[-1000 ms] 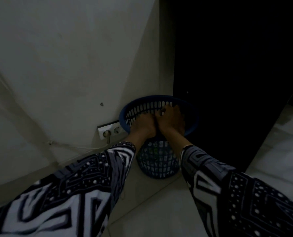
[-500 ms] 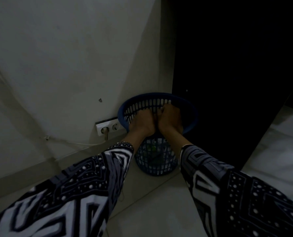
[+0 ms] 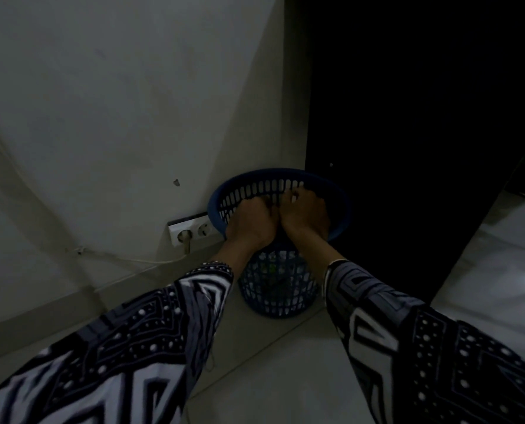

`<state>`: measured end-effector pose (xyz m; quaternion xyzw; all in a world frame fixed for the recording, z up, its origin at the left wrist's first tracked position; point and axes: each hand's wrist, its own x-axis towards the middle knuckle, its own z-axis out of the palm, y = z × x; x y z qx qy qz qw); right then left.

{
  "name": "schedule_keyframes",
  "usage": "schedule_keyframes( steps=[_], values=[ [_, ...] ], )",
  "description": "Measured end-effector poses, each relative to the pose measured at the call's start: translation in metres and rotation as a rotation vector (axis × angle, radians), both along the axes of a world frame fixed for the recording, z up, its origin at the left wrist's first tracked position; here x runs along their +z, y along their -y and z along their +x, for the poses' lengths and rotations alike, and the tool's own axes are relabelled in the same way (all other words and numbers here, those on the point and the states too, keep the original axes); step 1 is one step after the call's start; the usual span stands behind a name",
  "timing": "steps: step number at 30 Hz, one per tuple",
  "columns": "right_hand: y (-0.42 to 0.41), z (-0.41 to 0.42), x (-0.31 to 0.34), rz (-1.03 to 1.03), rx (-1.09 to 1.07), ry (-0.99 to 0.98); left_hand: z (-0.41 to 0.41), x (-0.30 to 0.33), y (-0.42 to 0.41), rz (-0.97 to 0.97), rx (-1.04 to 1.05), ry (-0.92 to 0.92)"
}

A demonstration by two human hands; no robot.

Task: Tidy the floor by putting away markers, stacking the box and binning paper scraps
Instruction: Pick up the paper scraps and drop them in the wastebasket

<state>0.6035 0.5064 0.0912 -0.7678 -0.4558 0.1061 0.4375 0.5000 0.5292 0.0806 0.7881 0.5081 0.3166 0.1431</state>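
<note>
Both hands, left hand (image 3: 250, 223) and right hand (image 3: 302, 211), fingers curled, contents indiscernible, hover over the blue slotted plastic bin (image 3: 341, 209); binning step, release apparently next.

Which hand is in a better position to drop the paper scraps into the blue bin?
Neither clearly. Left hand and right hand are pressed together above the open mouth of the bin. The right is slightly nearer the centre, so marginally right. Any scraps are hidden in the hands.
</note>
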Motion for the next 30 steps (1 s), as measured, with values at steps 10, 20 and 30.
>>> schedule_keyframes(
  steps=[10,20,30],
  values=[
    [0.002,-0.003,-0.003,0.021,-0.02,0.046,-0.001,-0.002,-0.002,-0.003,0.032,-0.027],
    [0.008,-0.006,-0.002,0.021,-0.018,0.071,-0.002,0.0,0.002,-0.015,0.018,-0.023],
    [0.013,-0.003,0.004,0.123,-0.017,0.069,0.004,0.01,0.009,0.083,0.034,0.082]
  ],
)
